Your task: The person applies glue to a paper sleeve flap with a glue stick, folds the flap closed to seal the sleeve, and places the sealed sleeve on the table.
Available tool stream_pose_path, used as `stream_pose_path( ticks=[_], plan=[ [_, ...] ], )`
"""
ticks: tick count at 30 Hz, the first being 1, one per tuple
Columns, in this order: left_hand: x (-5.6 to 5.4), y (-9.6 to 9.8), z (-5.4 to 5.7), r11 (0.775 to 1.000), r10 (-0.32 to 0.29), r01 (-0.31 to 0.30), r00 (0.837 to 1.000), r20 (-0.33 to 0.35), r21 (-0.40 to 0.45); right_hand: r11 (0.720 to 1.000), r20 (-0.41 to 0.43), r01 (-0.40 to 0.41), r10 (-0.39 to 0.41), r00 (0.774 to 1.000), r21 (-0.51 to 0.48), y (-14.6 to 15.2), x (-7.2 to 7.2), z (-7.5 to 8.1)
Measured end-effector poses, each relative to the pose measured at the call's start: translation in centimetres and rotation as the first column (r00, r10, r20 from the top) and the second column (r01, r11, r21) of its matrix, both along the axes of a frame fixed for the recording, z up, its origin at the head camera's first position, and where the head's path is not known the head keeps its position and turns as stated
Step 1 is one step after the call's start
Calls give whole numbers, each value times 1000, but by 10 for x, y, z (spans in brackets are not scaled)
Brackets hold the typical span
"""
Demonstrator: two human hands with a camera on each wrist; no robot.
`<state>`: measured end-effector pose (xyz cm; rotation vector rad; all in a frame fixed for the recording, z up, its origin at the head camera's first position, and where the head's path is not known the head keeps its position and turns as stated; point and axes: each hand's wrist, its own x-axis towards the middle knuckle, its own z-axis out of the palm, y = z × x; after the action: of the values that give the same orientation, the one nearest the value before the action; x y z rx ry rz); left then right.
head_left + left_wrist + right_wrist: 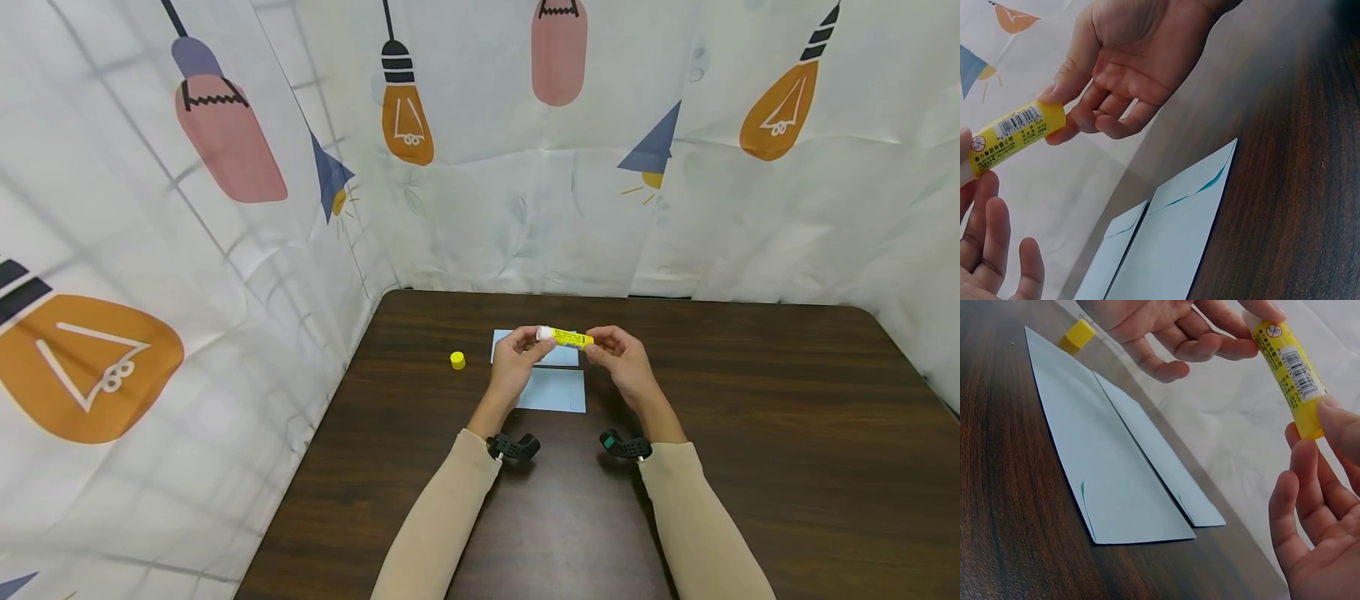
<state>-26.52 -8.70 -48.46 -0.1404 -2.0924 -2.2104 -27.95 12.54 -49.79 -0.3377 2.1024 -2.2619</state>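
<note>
Both hands hold a yellow glue stick (pixel 567 338) with a white end, raised above the table and lying nearly level. My left hand (pixel 513 363) pinches the white end between thumb and fingers. At the yellow base, my right hand (pixel 628 367) grips with thumb and fingertips, its other fingers loosely bent in the left wrist view. A barcode label (pixel 1297 374) shows on the tube. Beneath the hands lie two light blue paper pieces, a nearer one (pixel 553 392) and a farther one (pixel 562 358), with a narrow gap between them. The left hand partly covers both in the head view.
A yellow cap (pixel 457 361) stands on the dark wooden table (pixel 787 433), left of the papers. Behind the table and along its left side hangs a white curtain (pixel 480 208) printed with lamps. Black straps (pixel 513 447) sit at both wrists.
</note>
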Motion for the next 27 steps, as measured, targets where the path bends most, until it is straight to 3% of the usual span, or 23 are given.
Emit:
stream_pose_path(
  ticks=[16,27],
  plan=[
    [-1,1,-2,1000,24,-24,1000,13,-8,1000,-68,25,-24,997,19,0,1,1],
    [0,-1,-1,1000,10,-10,1000,17,2,1000,-24,-12,11,1000,-13,1,1,1]
  ],
)
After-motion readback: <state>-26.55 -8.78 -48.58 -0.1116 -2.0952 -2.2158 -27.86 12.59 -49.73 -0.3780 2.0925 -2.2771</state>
